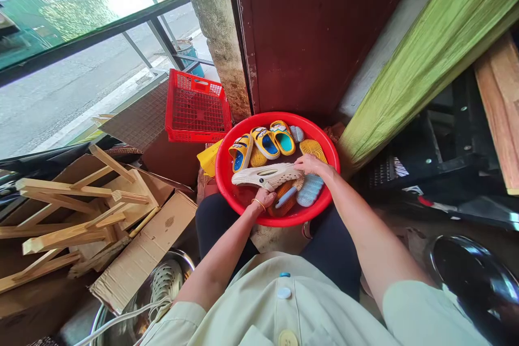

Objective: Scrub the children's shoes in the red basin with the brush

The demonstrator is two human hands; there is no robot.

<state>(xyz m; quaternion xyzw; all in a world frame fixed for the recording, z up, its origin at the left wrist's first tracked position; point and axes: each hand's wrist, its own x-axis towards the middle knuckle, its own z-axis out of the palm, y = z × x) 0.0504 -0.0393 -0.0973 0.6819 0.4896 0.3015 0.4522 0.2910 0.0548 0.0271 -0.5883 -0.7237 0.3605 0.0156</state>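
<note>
A cream clog (279, 173) with holes is held on its side above the red basin (222, 173). My left hand (265, 198) has its fingers closed on the clog's lower edge, near the strap. At the clog's right end my right hand (311, 165) grips it. Yellow slides with blue insoles lie at the basin's far side, among them a left slide (240, 152) and a middle slide (265, 142). Beneath my hands are a brown textured shoe (287, 206), a light-blue ribbed shoe (310, 190) and a slim pale-blue piece (286, 198), perhaps a brush handle.
Behind the basin on the left sits a red plastic crate (198, 111). Wooden stools (81, 211) and cardboard (150, 243) crowd the left. A metal tub (184, 259) holds a lace-up shoe. To the right hangs a green curtain (421, 65); a black round object (474, 281) stands lower right.
</note>
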